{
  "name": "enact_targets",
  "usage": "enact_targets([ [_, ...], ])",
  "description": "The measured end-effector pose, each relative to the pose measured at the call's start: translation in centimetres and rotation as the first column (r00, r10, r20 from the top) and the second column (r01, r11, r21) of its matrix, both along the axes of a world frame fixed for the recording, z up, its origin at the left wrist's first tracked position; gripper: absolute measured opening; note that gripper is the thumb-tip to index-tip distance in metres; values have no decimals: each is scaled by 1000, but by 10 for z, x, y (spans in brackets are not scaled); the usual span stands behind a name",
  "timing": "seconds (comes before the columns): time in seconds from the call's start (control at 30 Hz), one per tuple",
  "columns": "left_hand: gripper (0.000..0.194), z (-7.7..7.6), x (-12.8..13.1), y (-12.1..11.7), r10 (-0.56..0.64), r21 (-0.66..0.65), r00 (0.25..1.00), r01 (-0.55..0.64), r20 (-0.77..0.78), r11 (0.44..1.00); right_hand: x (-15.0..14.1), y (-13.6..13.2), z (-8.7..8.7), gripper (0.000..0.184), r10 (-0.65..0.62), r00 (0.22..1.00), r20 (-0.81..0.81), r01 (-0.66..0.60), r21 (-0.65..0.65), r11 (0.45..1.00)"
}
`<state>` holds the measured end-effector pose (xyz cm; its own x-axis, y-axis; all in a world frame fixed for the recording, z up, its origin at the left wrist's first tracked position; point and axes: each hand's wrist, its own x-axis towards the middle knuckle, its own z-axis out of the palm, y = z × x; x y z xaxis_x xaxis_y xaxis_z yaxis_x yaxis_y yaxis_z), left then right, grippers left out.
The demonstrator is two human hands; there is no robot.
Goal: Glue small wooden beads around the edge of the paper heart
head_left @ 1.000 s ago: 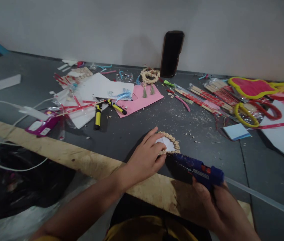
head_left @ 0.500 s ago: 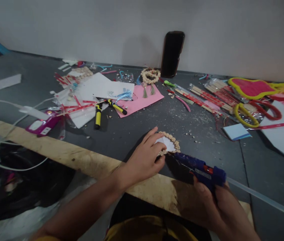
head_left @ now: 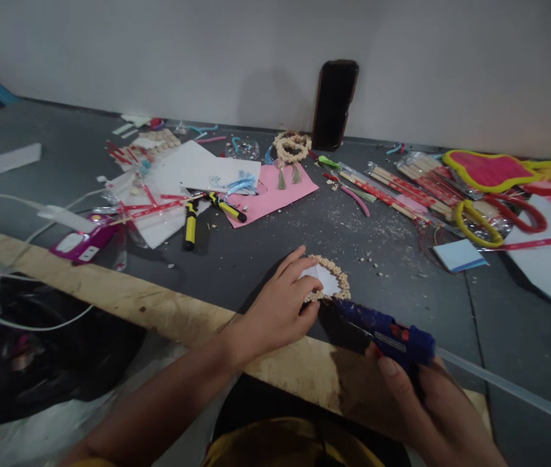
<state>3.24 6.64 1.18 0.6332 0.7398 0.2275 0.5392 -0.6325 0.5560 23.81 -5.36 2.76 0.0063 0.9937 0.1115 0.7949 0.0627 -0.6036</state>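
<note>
My right hand (head_left: 419, 395) is wrapped round the grip of a blue hot glue gun (head_left: 387, 334). A long clear glue stick (head_left: 509, 384) sticks out of its back end. The gun's nozzle points left, at the lower rim of a small round piece with a border of beige beads (head_left: 342, 280) and a white middle (head_left: 327, 280). My left hand (head_left: 288, 295) holds this piece down on the grey table, fingers curled over its left side, which they hide. Whether the nozzle touches the beads I cannot tell.
Yellow-handled pliers (head_left: 190, 224), white sheets and pink paper (head_left: 275, 204) lie beyond my left hand. A phone (head_left: 336, 104) leans on the wall. Wrapped chopsticks (head_left: 382, 194) and scissors (head_left: 474, 224) lie to the right. A purple device with white cables (head_left: 85, 240) sits left.
The glue gun and my right hand have shifted very slightly down and left, along the lower bead rim. My left hand stays almost still on the piece.
</note>
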Motion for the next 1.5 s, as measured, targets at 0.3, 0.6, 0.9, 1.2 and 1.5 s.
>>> enact_targets([
  [0.3, 21, 1, -1, 0, -6, -17, 1000, 5, -15, 1000, 10, -5, -5, 37, -227, 957, -178, 192, -194, 962],
  [0.6, 29, 0, 4, -3, -34, 56, 999, 33, 13, 998, 1, 0, 1, 38, -249, 942, -225, 210, -185, 960],
  [0.9, 24, 2, 9, -3, -10, 61, 1000, 10, -4, 998, 4, 2, -1, 33, -182, 966, -181, 160, -127, 979],
  [1.2, 17, 0, 12, -3, 22, 107, 999, -18, -35, 994, 7, 0, -1, 36, -165, 973, -161, 139, -162, 977],
  [1.5, 15, -1, 12, -4, 40, 165, 997, -29, -61, 986, 40, -9, 2, 38, -227, 951, -209, 169, -265, 949],
])
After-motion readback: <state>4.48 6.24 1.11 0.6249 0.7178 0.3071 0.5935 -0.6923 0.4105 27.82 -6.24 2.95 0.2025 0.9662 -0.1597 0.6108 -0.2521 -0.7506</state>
